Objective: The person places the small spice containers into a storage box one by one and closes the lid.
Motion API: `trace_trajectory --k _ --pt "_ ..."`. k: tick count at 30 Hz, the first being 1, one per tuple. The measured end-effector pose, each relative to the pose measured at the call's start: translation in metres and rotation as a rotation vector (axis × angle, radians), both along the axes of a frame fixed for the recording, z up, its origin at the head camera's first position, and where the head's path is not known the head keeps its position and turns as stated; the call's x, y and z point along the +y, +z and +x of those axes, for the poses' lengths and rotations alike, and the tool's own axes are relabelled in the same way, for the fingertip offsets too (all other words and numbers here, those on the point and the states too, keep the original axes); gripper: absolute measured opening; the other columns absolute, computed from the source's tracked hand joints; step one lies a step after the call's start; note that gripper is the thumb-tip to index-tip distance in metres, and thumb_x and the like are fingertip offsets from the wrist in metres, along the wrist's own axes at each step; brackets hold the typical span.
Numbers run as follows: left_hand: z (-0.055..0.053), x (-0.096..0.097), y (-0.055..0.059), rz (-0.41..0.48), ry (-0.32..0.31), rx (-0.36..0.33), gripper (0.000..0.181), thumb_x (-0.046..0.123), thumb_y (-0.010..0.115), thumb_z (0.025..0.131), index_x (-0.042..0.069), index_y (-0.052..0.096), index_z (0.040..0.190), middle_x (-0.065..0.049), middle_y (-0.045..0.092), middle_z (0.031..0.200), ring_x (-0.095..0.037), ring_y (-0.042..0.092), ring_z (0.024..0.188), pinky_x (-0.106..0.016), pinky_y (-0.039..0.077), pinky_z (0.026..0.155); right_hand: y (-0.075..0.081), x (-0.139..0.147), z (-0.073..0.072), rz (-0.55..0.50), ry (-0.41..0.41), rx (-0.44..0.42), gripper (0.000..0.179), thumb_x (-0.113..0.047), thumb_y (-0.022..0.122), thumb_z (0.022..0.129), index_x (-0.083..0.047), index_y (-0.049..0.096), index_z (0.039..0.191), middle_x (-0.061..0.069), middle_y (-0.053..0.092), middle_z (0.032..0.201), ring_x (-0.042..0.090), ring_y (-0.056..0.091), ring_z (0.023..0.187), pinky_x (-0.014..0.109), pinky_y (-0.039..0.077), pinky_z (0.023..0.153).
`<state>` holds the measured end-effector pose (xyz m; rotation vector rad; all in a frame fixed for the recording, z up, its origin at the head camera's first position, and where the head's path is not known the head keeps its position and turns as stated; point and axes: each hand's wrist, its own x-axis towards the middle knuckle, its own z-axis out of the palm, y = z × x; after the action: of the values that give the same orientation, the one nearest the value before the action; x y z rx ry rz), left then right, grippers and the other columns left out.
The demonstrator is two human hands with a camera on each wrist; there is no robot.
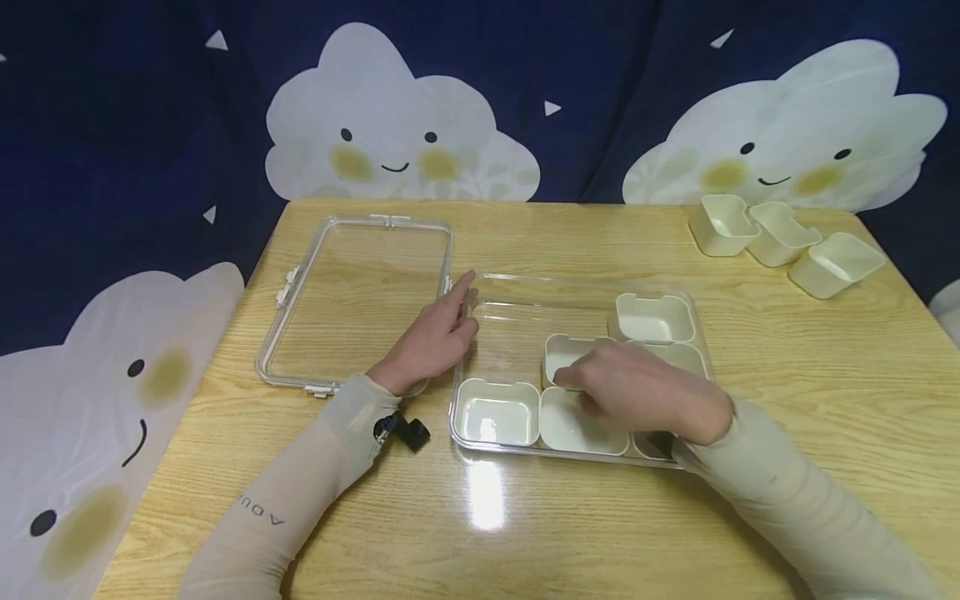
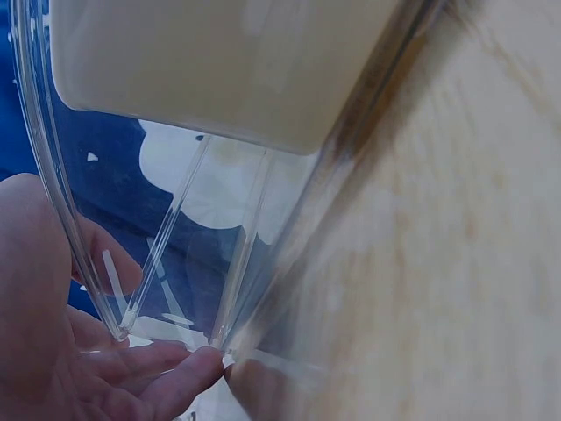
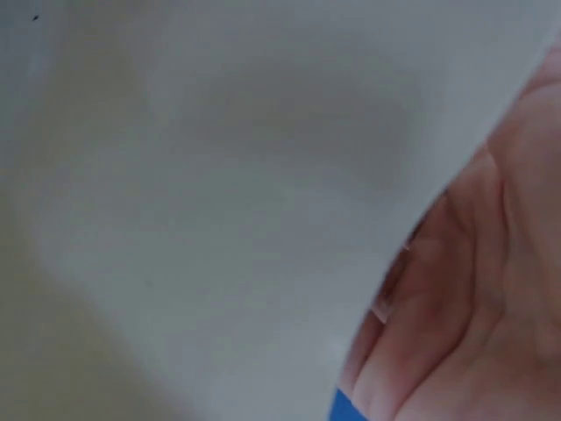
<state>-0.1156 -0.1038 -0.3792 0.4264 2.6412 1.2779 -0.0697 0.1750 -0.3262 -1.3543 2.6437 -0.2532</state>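
A clear box [image 1: 495,276] with several small cream bins inside stands in front of me. My left hand [image 1: 432,337] holds its left wall; in the left wrist view, the fingers bend at the clear corner and the thumb shows through the plastic. My right hand [image 1: 637,385] reaches into the box and pinches a cream bin [image 1: 567,348] in the middle. That bin's wall [image 3: 245,210] fills most of the right wrist view and hides the fingertips. One bin [image 1: 497,417] sits front left, another bin [image 1: 581,427] beside it, and a bin [image 1: 654,317] back right.
Left of the box lies a clear lid [image 1: 448,242] with white clips, partly under the left forearm. Three loose cream bins [image 1: 838,262] stand at the table's back right. A dark cloud-print cloth [image 1: 585,50] hangs behind the wooden table [image 1: 570,242].
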Motion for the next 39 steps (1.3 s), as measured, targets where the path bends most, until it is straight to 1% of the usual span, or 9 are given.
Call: trace_trajectory --k 4,8,11,20,30,33,36,38,39 --pt "-0.0003 -0.0003 0.0 0.002 -0.001 -0.003 0.075 0.022 0.045 0.099 0.016 0.014 0.168 -0.013 0.047 0.159 -0.027 0.05 0.127 -0.046 0.042 0.114 -0.001 0.0001 -0.0002 0.005 -0.004 0.007 0.029 0.006 0.066 0.076 -0.019 0.053 0.071 -0.009 0.04 0.059 0.005 0.034 0.057 0.019 0.027 0.049" --pt "0.0 -0.0006 0.0004 -0.001 -0.003 -0.004 0.076 0.022 0.044 0.099 0.016 0.014 0.168 -0.014 0.056 0.14 -0.028 0.052 0.122 -0.045 0.043 0.109 -0.002 0.0003 -0.0002 0.008 -0.008 0.015 0.029 0.005 0.065 0.076 -0.019 0.052 0.071 -0.01 0.04 0.059 0.006 0.034 0.057 0.019 0.026 0.047" --pt "0.0001 -0.0003 0.0004 0.001 -0.003 -0.006 0.076 0.022 0.044 0.099 0.015 0.014 0.168 -0.013 0.056 0.128 -0.029 0.052 0.119 -0.044 0.042 0.106 -0.0024 0.0003 -0.0001 0.007 -0.01 0.017 0.028 0.005 0.065 0.076 -0.02 0.053 0.072 -0.01 0.042 0.06 0.006 0.035 0.057 0.02 0.026 0.047" --pt "0.0002 0.0008 0.0008 0.01 0.002 -0.018 0.076 0.022 0.045 0.1 0.017 0.013 0.168 -0.013 0.045 0.162 -0.027 0.05 0.13 -0.046 0.039 0.119 -0.0026 0.0007 0.0007 -0.007 0.008 0.026 0.027 0.007 0.065 0.075 -0.018 0.054 0.075 -0.009 0.045 0.061 0.006 0.035 0.058 0.019 0.026 0.046" --pt "0.0009 0.0 0.0006 0.003 0.002 -0.012 0.076 0.022 0.045 0.099 0.017 0.013 0.168 -0.012 0.047 0.159 -0.027 0.051 0.124 -0.044 0.042 0.111 0.0001 0.0005 0.0001 -0.013 0.073 0.008 0.024 0.007 0.068 0.078 -0.015 0.058 0.079 -0.008 0.05 0.063 0.006 0.038 0.06 0.02 0.036 0.056" --pt "0.0006 -0.0001 0.0003 -0.002 0.0 -0.006 0.076 0.022 0.045 0.099 0.016 0.013 0.168 -0.014 0.057 0.141 -0.028 0.055 0.112 -0.043 0.044 0.104 0.0009 0.0012 0.0002 -0.004 0.077 -0.005 0.02 0.003 0.071 0.08 -0.014 0.061 0.081 -0.008 0.052 0.065 0.005 0.04 0.061 0.021 0.039 0.057" --pt "0.0006 -0.0003 0.0004 -0.001 -0.001 -0.005 0.076 0.022 0.045 0.099 0.015 0.013 0.168 -0.012 0.059 0.128 -0.028 0.055 0.105 -0.043 0.044 0.101 0.0015 0.0019 0.0005 0.012 0.075 -0.015 0.017 -0.004 0.075 0.083 -0.015 0.062 0.084 -0.01 0.05 0.066 0.005 0.041 0.061 0.02 0.04 0.057" --pt "0.0005 -0.0003 0.0001 0.002 -0.002 -0.006 0.076 0.022 0.045 0.099 0.015 0.013 0.168 -0.013 0.059 0.128 -0.028 0.055 0.106 -0.043 0.044 0.101 0.0018 0.0026 0.0007 0.024 0.073 -0.019 0.017 -0.008 0.077 0.085 -0.015 0.061 0.086 -0.01 0.048 0.067 0.005 0.041 0.062 0.019 0.04 0.058" --pt "0.0004 -0.0002 -0.0001 0.003 -0.002 -0.005 0.076 0.022 0.045 0.099 0.015 0.014 0.168 -0.012 0.059 0.136 -0.027 0.055 0.11 -0.043 0.044 0.104 0.002 0.0029 0.0008 0.03 0.072 -0.016 0.017 -0.01 0.077 0.086 -0.015 0.061 0.087 -0.011 0.047 0.067 0.005 0.041 0.063 0.019 0.04 0.058"
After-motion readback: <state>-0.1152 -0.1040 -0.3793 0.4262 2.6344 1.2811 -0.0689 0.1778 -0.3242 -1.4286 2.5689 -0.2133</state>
